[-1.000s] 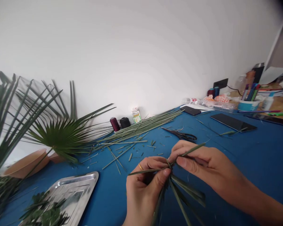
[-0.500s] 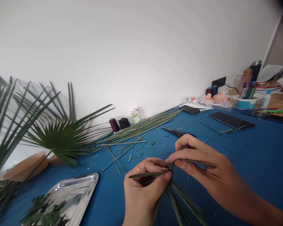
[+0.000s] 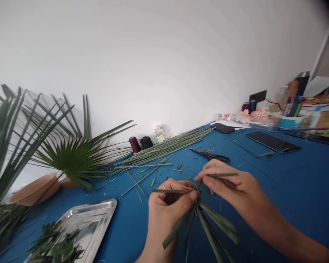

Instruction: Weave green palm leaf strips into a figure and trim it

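Note:
Between my hands is a woven bundle of green palm leaf strips [image 3: 204,219], its loose ends hanging down and splaying outward. My left hand [image 3: 171,206], with a ring on one finger, pinches the knotted top of the bundle between thumb and fingers. One strip pokes out leftward across that hand. My right hand [image 3: 230,186] is closed on a single palm leaf strip [image 3: 223,175] that runs from the knot, its free end pointing right. Just beyond my right hand, black scissors [image 3: 210,155] lie on the blue table [image 3: 137,219].
Long cut palm strips [image 3: 167,146] lie along the wall beside thread spools [image 3: 146,143]. Leaf scraps are scattered nearby. At left are a fan palm leaf [image 3: 68,155], a peach bowl [image 3: 35,190] and a metal tray [image 3: 93,215] holding green leaf pieces. A phone [image 3: 272,141] and a pen cup [image 3: 290,121] are at right.
My right hand has drawn slightly away from the knot, pulling its strip up and right. The hanging ends have spread and swung, and the view has shifted a little.

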The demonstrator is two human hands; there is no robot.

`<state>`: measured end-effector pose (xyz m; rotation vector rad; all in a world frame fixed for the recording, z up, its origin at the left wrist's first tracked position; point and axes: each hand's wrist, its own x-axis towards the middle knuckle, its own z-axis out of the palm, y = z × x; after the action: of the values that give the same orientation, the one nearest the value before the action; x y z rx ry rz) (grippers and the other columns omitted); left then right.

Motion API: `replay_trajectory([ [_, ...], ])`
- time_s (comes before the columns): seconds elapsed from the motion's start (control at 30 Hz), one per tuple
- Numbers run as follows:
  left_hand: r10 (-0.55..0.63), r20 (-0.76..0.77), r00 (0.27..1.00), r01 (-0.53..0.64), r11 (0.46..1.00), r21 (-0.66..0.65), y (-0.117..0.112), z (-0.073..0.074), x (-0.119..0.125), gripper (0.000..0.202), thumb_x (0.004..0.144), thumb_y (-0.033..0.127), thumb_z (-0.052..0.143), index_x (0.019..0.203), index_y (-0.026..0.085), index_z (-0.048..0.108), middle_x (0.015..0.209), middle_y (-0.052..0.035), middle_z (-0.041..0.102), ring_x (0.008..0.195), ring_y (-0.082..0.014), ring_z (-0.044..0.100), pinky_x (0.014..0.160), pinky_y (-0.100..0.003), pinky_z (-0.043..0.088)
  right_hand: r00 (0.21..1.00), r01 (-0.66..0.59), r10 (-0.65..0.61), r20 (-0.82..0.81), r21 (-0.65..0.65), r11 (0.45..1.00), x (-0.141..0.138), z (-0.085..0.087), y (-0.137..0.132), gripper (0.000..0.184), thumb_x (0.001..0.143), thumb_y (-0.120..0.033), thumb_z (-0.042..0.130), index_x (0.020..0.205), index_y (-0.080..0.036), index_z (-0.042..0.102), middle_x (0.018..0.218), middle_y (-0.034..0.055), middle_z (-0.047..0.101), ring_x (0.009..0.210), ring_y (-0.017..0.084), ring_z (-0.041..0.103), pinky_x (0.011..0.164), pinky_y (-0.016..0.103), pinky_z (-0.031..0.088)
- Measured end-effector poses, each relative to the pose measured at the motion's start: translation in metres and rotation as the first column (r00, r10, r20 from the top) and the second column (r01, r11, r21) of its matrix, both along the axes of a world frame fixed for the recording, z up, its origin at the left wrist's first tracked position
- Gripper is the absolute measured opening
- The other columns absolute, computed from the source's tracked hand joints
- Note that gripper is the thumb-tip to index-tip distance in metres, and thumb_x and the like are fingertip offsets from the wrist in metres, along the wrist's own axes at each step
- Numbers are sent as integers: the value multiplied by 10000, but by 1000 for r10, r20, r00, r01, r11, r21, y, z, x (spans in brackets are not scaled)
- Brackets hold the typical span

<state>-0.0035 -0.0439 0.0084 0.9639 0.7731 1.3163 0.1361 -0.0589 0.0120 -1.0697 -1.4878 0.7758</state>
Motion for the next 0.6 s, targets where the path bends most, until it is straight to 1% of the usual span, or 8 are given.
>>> replay_trajectory([
  [0.07, 76, 17, 997, -75, 996, -55, 6, 0, -1, 140, 549, 116, 736, 532, 123, 598, 616, 4, 620, 522, -77, 543, 486, -168, 412, 989, -73, 47, -142, -187, 980, -3, -13, 1, 200, 833, -305, 462, 890, -209, 627, 708, -9, 571, 558, 96, 496, 481, 198, 391],
  [0.13, 135, 31, 990, -132, 986, -99, 12, 0, -2, 151, 560, 156, 738, 567, 123, 591, 587, 19, 595, 475, -68, 529, 447, -161, 389, 964, -200, 123, -234, -338, 920, -9, -28, 1, 201, 793, -266, 498, 924, -183, 626, 635, -14, 564, 539, 95, 516, 457, 186, 383],
  [0.17, 151, 29, 988, -146, 983, -114, 14, -1, -3, 159, 569, 176, 736, 585, 124, 587, 569, 22, 586, 461, -73, 530, 436, -164, 381, 936, -314, 222, -272, -369, 875, -13, -34, 0, 190, 764, -245, 516, 889, -163, 633, 574, -25, 538, 498, 91, 516, 423, 175, 365],
  [0.23, 173, 16, 985, -170, 979, -112, 17, -2, -3, 164, 588, 194, 725, 609, 128, 576, 557, 20, 574, 466, -92, 546, 431, -174, 374, 857, -496, 377, -350, -363, 789, -21, -43, -1, 207, 735, -275, 536, 875, -151, 622, 575, -28, 539, 427, 71, 509, 377, 156, 336],
  [0.3, 200, 1, 980, -200, 978, -63, 18, -5, -3, 149, 606, 193, 711, 613, 130, 576, 590, 19, 570, 484, -95, 544, 448, -185, 383, 805, -571, 432, -405, -333, 751, -28, -46, -1, 257, 737, -366, 538, 857, -148, 601, 637, -9, 577, 375, 49, 491, 357, 149, 326],
  [0.4, 220, -36, 975, -219, 975, 45, 19, -11, -5, 106, 636, 192, 692, 625, 135, 603, 662, 12, 567, 567, -96, 536, 535, -200, 415, 832, -521, 367, -416, -360, 774, -35, -43, 0, 311, 739, -440, 540, 732, -130, 566, 608, 8, 591, 401, 55, 495, 390, 158, 364],
  [0.5, 232, -63, 971, -224, 969, 106, 21, -17, -8, 79, 660, 202, 682, 651, 145, 627, 700, 6, 572, 658, -103, 525, 597, -197, 413, 887, -425, 281, -366, -409, 807, -38, -39, -1, 264, 747, -388, 547, 666, -137, 532, 543, -15, 554, 449, 70, 484, 424, 166, 370],
  [0.6, 232, -29, 972, -228, 968, 108, 21, -18, -7, 66, 660, 197, 683, 642, 155, 637, 711, 13, 578, 665, -96, 516, 599, -186, 404, 928, -354, 259, -270, -411, 840, -38, -38, -3, 227, 750, -340, 537, 631, -150, 502, 527, -36, 508, 453, 69, 442, 438, 171, 349],
])
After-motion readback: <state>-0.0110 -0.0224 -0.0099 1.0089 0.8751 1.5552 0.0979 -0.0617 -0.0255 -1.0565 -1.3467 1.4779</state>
